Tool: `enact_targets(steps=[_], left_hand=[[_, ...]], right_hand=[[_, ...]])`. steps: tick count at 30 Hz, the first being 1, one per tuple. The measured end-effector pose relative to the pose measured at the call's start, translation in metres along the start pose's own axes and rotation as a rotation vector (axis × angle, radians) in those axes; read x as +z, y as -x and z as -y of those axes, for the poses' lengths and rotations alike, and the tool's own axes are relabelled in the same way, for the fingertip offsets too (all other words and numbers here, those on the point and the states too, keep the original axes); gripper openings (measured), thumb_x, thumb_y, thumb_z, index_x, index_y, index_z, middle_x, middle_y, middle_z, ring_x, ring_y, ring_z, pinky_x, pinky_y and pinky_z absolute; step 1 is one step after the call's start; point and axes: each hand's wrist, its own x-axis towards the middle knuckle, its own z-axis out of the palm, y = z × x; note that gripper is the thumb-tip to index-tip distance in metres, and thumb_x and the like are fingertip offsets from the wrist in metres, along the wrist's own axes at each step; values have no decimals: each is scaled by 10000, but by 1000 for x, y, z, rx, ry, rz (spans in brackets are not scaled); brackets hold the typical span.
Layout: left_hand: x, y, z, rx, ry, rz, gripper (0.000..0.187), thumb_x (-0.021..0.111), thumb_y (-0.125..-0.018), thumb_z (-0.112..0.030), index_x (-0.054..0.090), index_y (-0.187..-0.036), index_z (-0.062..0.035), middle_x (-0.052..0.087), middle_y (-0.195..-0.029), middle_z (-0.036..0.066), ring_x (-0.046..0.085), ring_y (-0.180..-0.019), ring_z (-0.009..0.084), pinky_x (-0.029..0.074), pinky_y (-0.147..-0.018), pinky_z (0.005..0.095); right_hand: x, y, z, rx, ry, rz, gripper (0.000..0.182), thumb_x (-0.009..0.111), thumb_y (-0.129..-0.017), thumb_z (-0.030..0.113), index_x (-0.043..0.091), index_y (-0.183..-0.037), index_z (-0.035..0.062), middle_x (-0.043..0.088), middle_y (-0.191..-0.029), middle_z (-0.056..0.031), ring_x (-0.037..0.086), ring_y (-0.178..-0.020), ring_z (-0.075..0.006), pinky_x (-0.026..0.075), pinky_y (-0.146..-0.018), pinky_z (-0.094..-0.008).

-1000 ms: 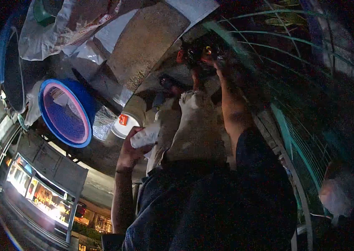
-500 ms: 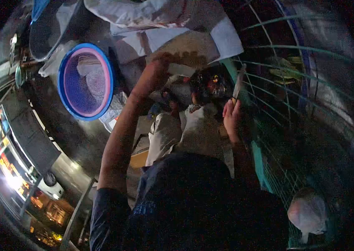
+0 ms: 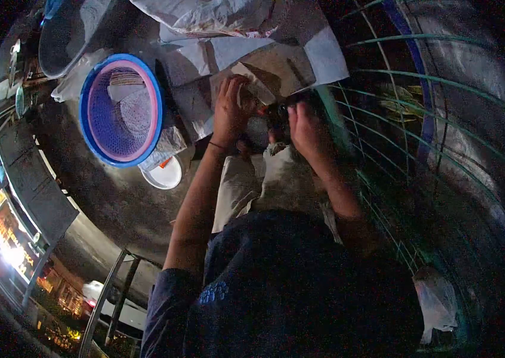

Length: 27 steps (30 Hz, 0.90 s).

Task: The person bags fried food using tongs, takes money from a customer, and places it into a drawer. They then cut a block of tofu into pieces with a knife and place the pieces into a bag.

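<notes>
My left hand (image 3: pixel 230 113) grips the near left end of a pale, flat-sided slab (image 3: pixel 256 85), fingers bent over its edge. The slab is tilted above a brown cardboard sheet (image 3: pixel 294 67); its material is unclear in the dim light. Close by on the right, my right hand (image 3: pixel 306 128) is closed in a fist, turned inward toward the slab. It held a knife a moment earlier; the blade is now lost in shadow, and a small dark shape lies at the knuckles. Both hands are over my lap, above my light trousers (image 3: pixel 276 179).
A blue-rimmed basin (image 3: pixel 88 140) with a pink-rimmed mesh basket (image 3: pixel 158 119) inside stands at left. Near it lies a white round lid or plate (image 3: pixel 166 174). White sacking (image 3: pixel 210 15) is at the top. Green wire fencing (image 3: pixel 419 74) runs along my right, with a pale bag (image 3: pixel 437 307) below.
My right hand has swung inward from the right, and the upright knife blade no longer shows. My left hand has shifted slightly right and down; the slab is now tilted up at its left end.
</notes>
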Motion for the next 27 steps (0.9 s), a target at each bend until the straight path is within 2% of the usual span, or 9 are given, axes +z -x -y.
enact_targets(steps=[2, 3, 4, 6, 8, 12, 22, 25, 27], left_hand=[[11, 1, 3, -30, -9, -95, 430, 701, -712, -32, 566, -1119, -56, 554, -1103, 150, 532, -1052, 380, 443, -901, 437], [12, 2, 3, -37, -6, -94, 430, 701, -712, -32, 566, -1119, -56, 554, -1103, 150, 532, -1052, 380, 443, -901, 437], [13, 3, 4, -35, 1, -110, 429, 704, -710, -30, 568, -1116, -54, 552, -1111, 152, 533, -1050, 380, 448, -892, 433], [15, 5, 8, -37, 7, -125, 428, 706, -708, -29, 570, -1113, -52, 551, -1119, 154, 534, -1048, 381, 453, -883, 430], [16, 4, 13, 26, -15, -135, 461, 714, -701, -22, 566, -1138, -47, 557, -1123, 151, 544, -1036, 375, 463, -873, 417], [18, 7, 11, -45, -26, -124, 491, 723, -688, -18, 569, -1153, -45, 560, -1125, 144, 550, -1028, 364, 469, -869, 410], [19, 6, 13, 11, 28, -175, 498, 729, -665, 8, 586, -1138, -53, 569, -1120, 139, 551, -1044, 343, 471, -883, 394], [20, 5, 16, 32, 18, -179, 493, 732, -667, 0, 589, -1136, -56, 571, -1118, 141, 549, -1052, 348, 468, -888, 398], [21, 5, 20, 52, 1, -180, 487, 731, -671, -2, 590, -1135, -54, 571, -1116, 142, 548, -1054, 350, 470, -885, 400]], right_hand=[[8, -8, 9, -108, 145, -84, 246, 511, -968, 269, 518, -910, 30, 604, -693, -214, 608, -615, -412, 454, -502, -495], [14, -11, 14, -121, 88, -140, 234, 518, -963, 267, 516, -899, 42, 596, -671, -203, 614, -592, -387, 451, -475, -478], [12, -12, 14, -119, 91, -132, 234, 518, -963, 267, 516, -899, 42, 596, -671, -203, 614, -592, -387, 451, -475, -478], [6, -18, 18, -165, 170, 15, 219, 534, -955, 265, 513, -914, 51, 589, -655, -191, 614, -583, -375, 456, -478, -464], [11, -19, 16, -171, 161, 23, 218, 541, -949, 264, 513, -917, 50, 586, -647, -186, 611, -579, -374, 458, -479, -460], [27, -18, 10, -204, 164, -48, 227, 563, -931, 265, 514, -913, 44, 586, -646, -183, 602, -569, -376, 463, -482, -450], [35, -15, 5, -64, 115, 74, 221, 553, -930, 268, 517, -940, 50, 600, -678, -198, 620, -616, -387, 469, -496, -475], [38, -14, 3, -49, 146, 113, 230, 555, -928, 271, 526, -980, 48, 604, -691, -208, 620, -618, -390, 470, -498, -472], [45, -14, 0, -118, 231, 13, 263, 561, -922, 276, 524, -1039, 43, 605, -672, -209, 618, -598, -396, 470, -494, -476]])
